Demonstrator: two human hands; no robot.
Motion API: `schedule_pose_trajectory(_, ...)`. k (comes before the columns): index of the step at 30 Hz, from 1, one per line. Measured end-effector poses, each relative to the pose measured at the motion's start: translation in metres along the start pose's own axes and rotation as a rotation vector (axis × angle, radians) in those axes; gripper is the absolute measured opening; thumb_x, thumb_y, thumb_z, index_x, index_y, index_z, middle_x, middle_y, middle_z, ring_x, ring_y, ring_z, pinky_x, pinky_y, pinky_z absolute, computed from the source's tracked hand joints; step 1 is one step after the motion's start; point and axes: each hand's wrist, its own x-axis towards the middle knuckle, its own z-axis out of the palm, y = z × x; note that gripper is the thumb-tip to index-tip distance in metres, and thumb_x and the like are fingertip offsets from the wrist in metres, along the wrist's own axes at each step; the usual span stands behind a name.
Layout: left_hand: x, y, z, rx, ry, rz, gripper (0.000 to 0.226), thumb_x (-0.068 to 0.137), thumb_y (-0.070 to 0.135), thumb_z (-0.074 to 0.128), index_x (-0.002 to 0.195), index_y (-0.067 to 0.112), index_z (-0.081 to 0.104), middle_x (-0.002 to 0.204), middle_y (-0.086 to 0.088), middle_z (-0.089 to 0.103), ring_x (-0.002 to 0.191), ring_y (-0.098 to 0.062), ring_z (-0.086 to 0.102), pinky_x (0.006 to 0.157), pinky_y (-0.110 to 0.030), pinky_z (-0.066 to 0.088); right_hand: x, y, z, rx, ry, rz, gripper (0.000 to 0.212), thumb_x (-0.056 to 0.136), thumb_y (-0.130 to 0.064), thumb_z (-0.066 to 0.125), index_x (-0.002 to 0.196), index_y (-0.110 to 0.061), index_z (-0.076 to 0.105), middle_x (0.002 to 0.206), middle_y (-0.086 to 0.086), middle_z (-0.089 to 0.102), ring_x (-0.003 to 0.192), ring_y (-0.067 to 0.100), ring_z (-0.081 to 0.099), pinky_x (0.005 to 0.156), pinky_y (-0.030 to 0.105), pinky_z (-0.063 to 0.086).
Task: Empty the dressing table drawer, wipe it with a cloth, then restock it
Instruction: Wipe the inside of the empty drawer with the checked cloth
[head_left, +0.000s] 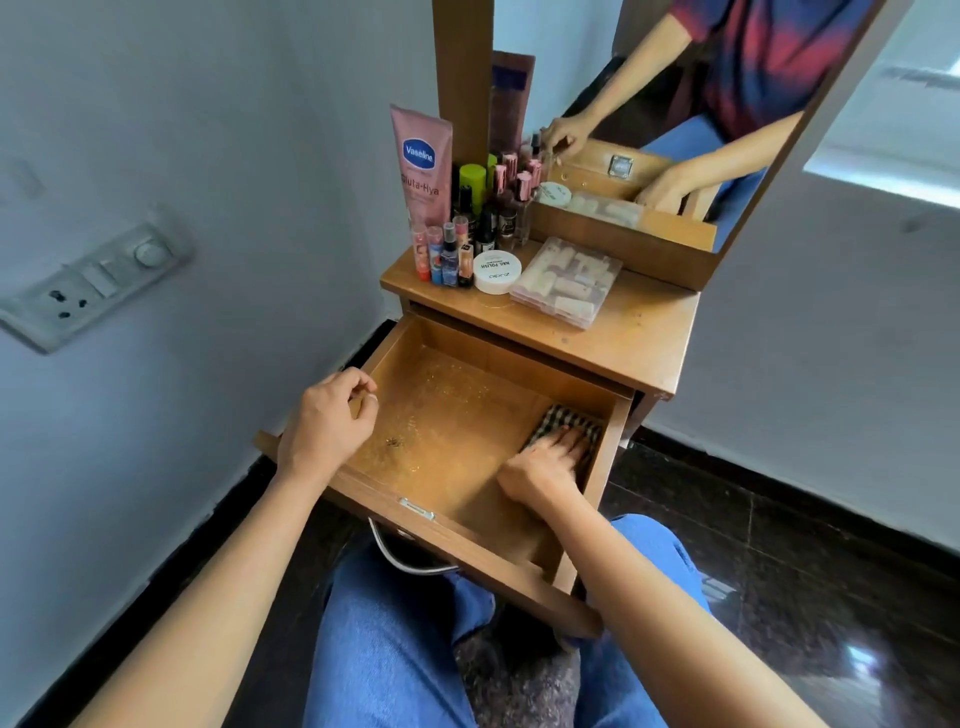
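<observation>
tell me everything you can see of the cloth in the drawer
The cloth is a small checked piece in dark and pale squares, and it looks like soft woven fabric. It lies flat on the floor of the open wooden drawer, in the right part, close against the right wall. The right hand presses down on its near part with straight fingers and hides that part. Only the far edge and corners show.

The cloth (566, 423) is checked in dark brown and cream, against the right wall of the honey-brown drawer (457, 410). Toward the left edge of the brown counter (639, 332): a pink tube (422, 166) with blue logo, a lime-green cap (472, 179), a white jar (497, 271).
</observation>
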Motion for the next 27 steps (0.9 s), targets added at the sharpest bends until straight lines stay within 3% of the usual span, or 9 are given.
schedule_pose_trajectory(2, 0.000, -0.001, 0.000, -0.001, 0.000, 0.002, 0.007, 0.088, 0.022, 0.059, 0.092, 0.018, 0.064, 0.085, 0.005, 0.065, 0.072, -0.011, 0.061, 0.061, -0.028, 0.055, 0.010, -0.002, -0.008, 0.074, 0.039, -0.032, 0.087, 0.093, -0.031, 0.047, 0.149, 0.002, -0.012, 0.156, 0.024, -0.015, 0.146, 0.038, -0.009, 0.119, 0.046, 0.005)
schedule_pose_trajectory(5, 0.001, -0.001, 0.001, -0.005, -0.003, -0.002, 0.008, 0.088, 0.024, 0.059, 0.093, 0.019, 0.064, 0.087, 0.006, 0.064, 0.073, -0.011, 0.061, 0.061, -0.027, 0.054, 0.020, 0.001, -0.013, 0.144, 0.103, -0.033, 0.085, 0.089, -0.037, 0.054, 0.148, -0.003, 0.004, 0.152, 0.024, 0.019, 0.141, 0.039, 0.022, 0.113, 0.047, 0.030)
schedule_pose_trajectory(8, 0.002, 0.000, 0.006, -0.010, -0.024, 0.016, 0.008, 0.086, 0.025, 0.060, 0.092, 0.020, 0.063, 0.087, 0.005, 0.064, 0.075, -0.013, 0.061, 0.062, -0.029, 0.053, 0.018, 0.000, -0.008, 0.143, 0.140, -0.031, 0.082, 0.084, -0.027, 0.057, 0.147, -0.007, 0.009, 0.143, 0.023, 0.035, 0.132, 0.038, 0.037, 0.104, 0.047, 0.042)
schedule_pose_trajectory(10, 0.004, -0.002, 0.008, 0.002, -0.030, 0.023, 0.008, 0.085, 0.023, 0.061, 0.092, 0.018, 0.063, 0.087, 0.003, 0.064, 0.074, -0.014, 0.060, 0.063, -0.028, 0.051, 0.014, -0.008, -0.004, 0.116, 0.133, -0.083, 0.077, 0.083, -0.020, 0.055, 0.146, -0.010, 0.012, 0.145, 0.022, 0.030, 0.133, 0.038, 0.035, 0.106, 0.051, 0.039)
schedule_pose_trajectory(14, 0.004, -0.008, 0.005, -0.004, -0.021, 0.016, 0.006, 0.086, 0.022, 0.061, 0.091, 0.018, 0.064, 0.086, 0.003, 0.065, 0.073, -0.013, 0.061, 0.062, -0.030, 0.054, 0.004, -0.015, 0.000, -0.031, 0.097, -0.172, 0.083, 0.092, -0.025, 0.049, 0.151, -0.006, -0.007, 0.158, 0.018, -0.006, 0.146, 0.038, 0.001, 0.114, 0.054, 0.018)
schedule_pose_trajectory(18, 0.004, -0.011, 0.004, -0.010, -0.018, 0.024, 0.004, 0.086, 0.021, 0.062, 0.089, 0.020, 0.064, 0.086, 0.003, 0.067, 0.075, -0.015, 0.064, 0.063, -0.032, 0.057, 0.010, -0.002, -0.004, -0.105, 0.167, -0.036, 0.079, 0.095, -0.030, 0.048, 0.150, 0.004, 0.002, 0.156, 0.025, 0.011, 0.143, 0.037, 0.018, 0.113, 0.039, 0.026)
schedule_pose_trajectory(22, 0.005, -0.012, 0.004, -0.019, -0.033, 0.016, 0.003, 0.086, 0.021, 0.063, 0.089, 0.021, 0.063, 0.086, 0.003, 0.066, 0.075, -0.015, 0.064, 0.064, -0.033, 0.057, 0.013, 0.002, -0.014, -0.369, 0.197, -0.079, 0.052, 0.098, -0.032, 0.036, 0.143, -0.005, 0.037, 0.146, 0.016, 0.039, 0.136, 0.036, 0.027, 0.103, 0.034, 0.034)
schedule_pose_trajectory(24, 0.005, -0.011, 0.004, -0.031, -0.028, -0.012, 0.003, 0.084, 0.022, 0.064, 0.087, 0.022, 0.062, 0.085, 0.004, 0.065, 0.075, -0.014, 0.062, 0.064, -0.033, 0.056, 0.012, 0.000, -0.014, -0.382, 0.147, -0.096, 0.051, 0.099, -0.030, 0.035, 0.142, -0.004, 0.038, 0.148, 0.016, 0.037, 0.139, 0.038, 0.021, 0.104, 0.035, 0.032)
schedule_pose_trajectory(27, 0.006, -0.012, 0.006, -0.029, -0.026, -0.017, 0.004, 0.084, 0.023, 0.064, 0.087, 0.023, 0.062, 0.085, 0.004, 0.065, 0.074, -0.013, 0.061, 0.064, -0.032, 0.055, 0.007, 0.003, -0.002, -0.293, 0.155, -0.087, 0.061, 0.099, -0.026, 0.035, 0.146, 0.010, 0.016, 0.155, 0.029, 0.010, 0.144, 0.040, 0.009, 0.112, 0.039, 0.024)
